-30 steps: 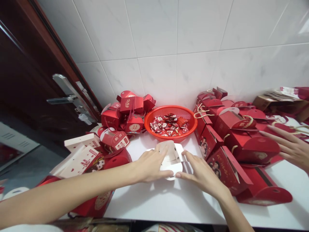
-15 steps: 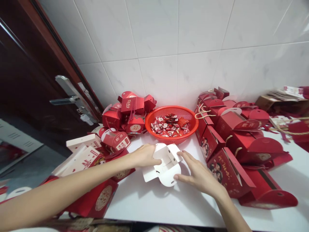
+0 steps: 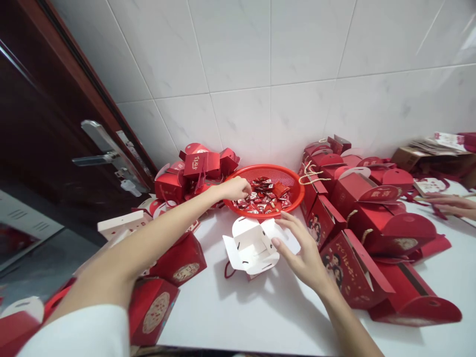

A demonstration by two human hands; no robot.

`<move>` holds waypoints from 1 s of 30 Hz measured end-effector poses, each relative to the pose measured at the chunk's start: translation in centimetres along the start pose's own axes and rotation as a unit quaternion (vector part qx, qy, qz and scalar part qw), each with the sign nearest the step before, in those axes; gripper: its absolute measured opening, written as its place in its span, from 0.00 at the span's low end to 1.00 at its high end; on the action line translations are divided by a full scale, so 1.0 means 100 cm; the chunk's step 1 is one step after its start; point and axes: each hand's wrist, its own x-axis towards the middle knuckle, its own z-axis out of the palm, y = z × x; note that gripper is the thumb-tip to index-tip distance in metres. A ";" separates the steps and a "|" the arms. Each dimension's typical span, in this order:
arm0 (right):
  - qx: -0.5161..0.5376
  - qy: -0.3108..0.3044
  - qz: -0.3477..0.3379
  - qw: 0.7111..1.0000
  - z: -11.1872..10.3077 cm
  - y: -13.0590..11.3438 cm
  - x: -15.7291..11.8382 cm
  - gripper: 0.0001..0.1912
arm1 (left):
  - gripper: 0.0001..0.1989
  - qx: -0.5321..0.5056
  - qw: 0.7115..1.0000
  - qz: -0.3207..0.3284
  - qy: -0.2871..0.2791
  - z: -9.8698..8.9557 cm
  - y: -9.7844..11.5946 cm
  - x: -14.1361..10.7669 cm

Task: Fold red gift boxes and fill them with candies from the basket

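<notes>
White tabletop (image 3: 241, 317) is bearing an open gift box (image 3: 256, 252), mouth up, no clear long axis. Right hand (image 3: 305, 255), nearer, is touching its right flap (image 3: 269, 228), fingers spread. Left hand (image 3: 235, 188), fingers curled, grip unclear, is now reaching beyond to wrapped candies (image 3: 265, 202) in the red plastic basket (image 3: 295, 181); earlier, it was at the box.
</notes>
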 end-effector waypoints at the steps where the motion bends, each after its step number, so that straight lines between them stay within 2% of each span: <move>1: 0.008 0.016 -0.008 1.000 0.003 -0.001 0.002 0.16 | 0.17 0.017 1.000 -0.009 -0.005 0.003 -0.006 0.012; 6: 0.023 0.038 -0.028 0.999 0.009 0.002 0.003 0.11 | 0.37 0.066 0.995 -0.039 -0.057 0.031 -0.026 0.052; 8: 0.027 0.043 -0.029 0.998 0.009 0.004 0.001 0.10 | 0.38 0.072 0.994 -0.055 -0.067 0.039 -0.031 0.059; 12: 0.033 0.052 -0.019 0.998 0.009 0.009 -0.001 0.08 | 0.27 0.057 0.993 -0.084 -0.052 0.043 -0.043 0.065; 14: 0.033 0.054 -0.018 0.998 0.009 0.009 -0.002 0.08 | 0.18 0.034 0.994 -0.096 -0.032 0.041 -0.049 0.065; 16: 0.036 0.057 -0.018 0.998 0.010 0.010 -0.002 0.08 | 0.14 0.000 0.995 -0.102 0.000 0.037 -0.054 0.064; 21: 0.041 0.061 -0.014 0.997 0.009 0.011 -0.003 0.07 | 0.19 -0.126 0.980 -0.107 0.107 0.030 -0.056 0.058; 23: 0.039 0.064 -0.013 0.997 0.009 0.012 -0.003 0.07 | 0.21 -0.178 0.969 -0.106 0.132 0.030 -0.052 0.057; 27: 0.038 0.068 -0.005 0.997 0.009 0.012 -0.004 0.07 | 0.21 -0.247 0.955 -0.090 0.136 0.035 -0.040 0.061; 30: 0.037 0.067 0.001 0.997 0.009 0.012 -0.004 0.06 | 0.15 -0.267 0.952 -0.079 0.130 0.040 -0.032 0.065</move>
